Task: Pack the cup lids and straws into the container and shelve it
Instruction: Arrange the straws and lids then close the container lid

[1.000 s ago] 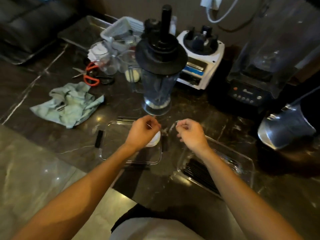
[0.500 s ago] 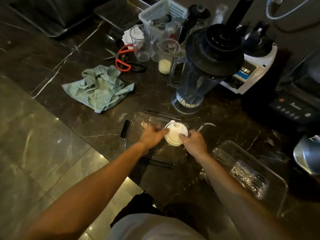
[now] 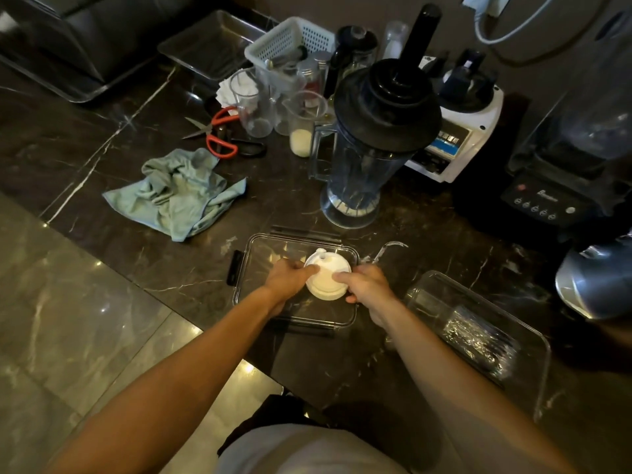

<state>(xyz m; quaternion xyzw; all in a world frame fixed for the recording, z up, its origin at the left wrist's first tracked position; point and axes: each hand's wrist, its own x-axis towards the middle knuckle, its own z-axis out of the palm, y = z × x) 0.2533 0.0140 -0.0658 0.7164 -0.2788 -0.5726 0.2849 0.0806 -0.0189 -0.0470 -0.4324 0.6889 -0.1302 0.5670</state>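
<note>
1. Both hands meet on the stack of white cup lids (image 3: 327, 279). The left hand (image 3: 286, 280) grips it from 9 o'clock and the right hand (image 3: 367, 289) from 3 o'clock, I think to keep the pile straight.
2. The lids are round and white, with a small bump on top. They sit over a flat clear lid (image 3: 294, 285) on the dark surface (image 3: 143, 254).
3. At 4 o'clock is the clear container (image 3: 478, 340), with shiny wrapped straws (image 3: 473, 340) inside.
4. Farther, at 12 o'clock, stands a blender jug (image 3: 372, 142).
</note>
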